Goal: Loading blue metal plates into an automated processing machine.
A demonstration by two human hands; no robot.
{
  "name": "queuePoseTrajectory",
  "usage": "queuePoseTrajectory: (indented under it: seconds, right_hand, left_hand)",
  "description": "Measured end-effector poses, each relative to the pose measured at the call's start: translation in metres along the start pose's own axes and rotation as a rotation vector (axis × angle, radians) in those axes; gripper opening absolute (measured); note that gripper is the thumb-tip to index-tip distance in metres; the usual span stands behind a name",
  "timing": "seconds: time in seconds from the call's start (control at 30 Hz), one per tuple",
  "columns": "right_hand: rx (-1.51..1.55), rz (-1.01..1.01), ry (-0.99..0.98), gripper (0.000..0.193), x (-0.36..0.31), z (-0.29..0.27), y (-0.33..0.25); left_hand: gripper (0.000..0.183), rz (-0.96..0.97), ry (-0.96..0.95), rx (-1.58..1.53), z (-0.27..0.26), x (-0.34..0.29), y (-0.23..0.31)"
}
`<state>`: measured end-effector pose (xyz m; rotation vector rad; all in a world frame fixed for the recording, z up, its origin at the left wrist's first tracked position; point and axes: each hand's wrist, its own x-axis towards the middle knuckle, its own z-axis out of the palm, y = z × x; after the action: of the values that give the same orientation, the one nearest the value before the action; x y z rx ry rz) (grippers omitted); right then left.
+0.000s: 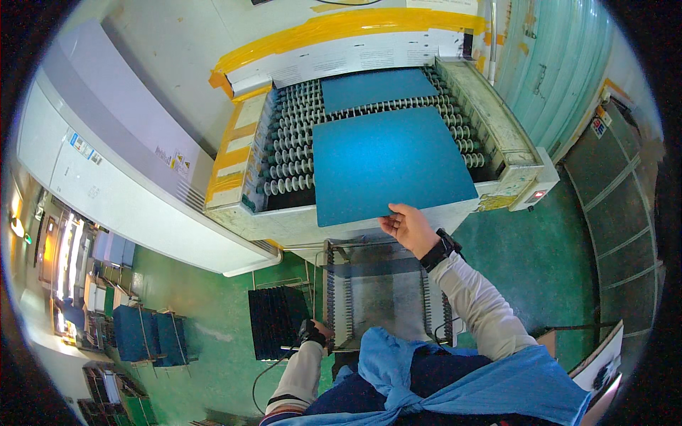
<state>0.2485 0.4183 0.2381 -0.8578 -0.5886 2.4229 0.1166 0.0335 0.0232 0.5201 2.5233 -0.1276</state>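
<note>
My right hand [406,226] pinches the near edge of a flat blue panel [387,163], thumb on top, other fingers mostly underneath. The panel lies over the roller bed [288,186] of a machine, with its front edge reaching over the machine's near rim. Farther back on the rollers lies a second blue panel [380,89]. My left hand [323,331] is low, beside the left side of a slotted rack [380,295] standing before the machine. Its fingers are small and partly hidden, so I cannot make out whether they grip the rack.
Dark panels stand close together in a rack [278,323] on the left. A long white cabinet [135,177] runs along the machine's left side. To the right lean grey framed panels [625,220]. More blue panels [149,335] stand farther off on the green floor [206,284].
</note>
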Motion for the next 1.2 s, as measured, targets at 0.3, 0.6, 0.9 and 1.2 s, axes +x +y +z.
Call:
queuePoseTrajectory:
  seconds: [0.3,0.6,0.9,1.2]
  right_hand:
    - [-0.121,0.066,-0.019,0.021,0.004,0.000,-0.010]
    - [-0.154,0.081,-0.043,0.025,0.005,-0.001,-0.017]
    - [-0.456,0.053,-0.105,0.038,-0.015,0.009,-0.002]
    - [-2.089,-0.349,-0.268,0.038,-0.031,-0.066,0.065]
  left_hand:
    - [0.048,0.015,-0.025,0.015,0.006,0.011,-0.001]
    - [0.053,0.025,-0.119,0.136,-0.025,-0.005,0.018]
    - [0.054,0.032,-0.079,0.136,-0.014,-0.003,0.005]
    - [0.055,-0.002,-0.051,0.177,-0.036,-0.030,0.017]
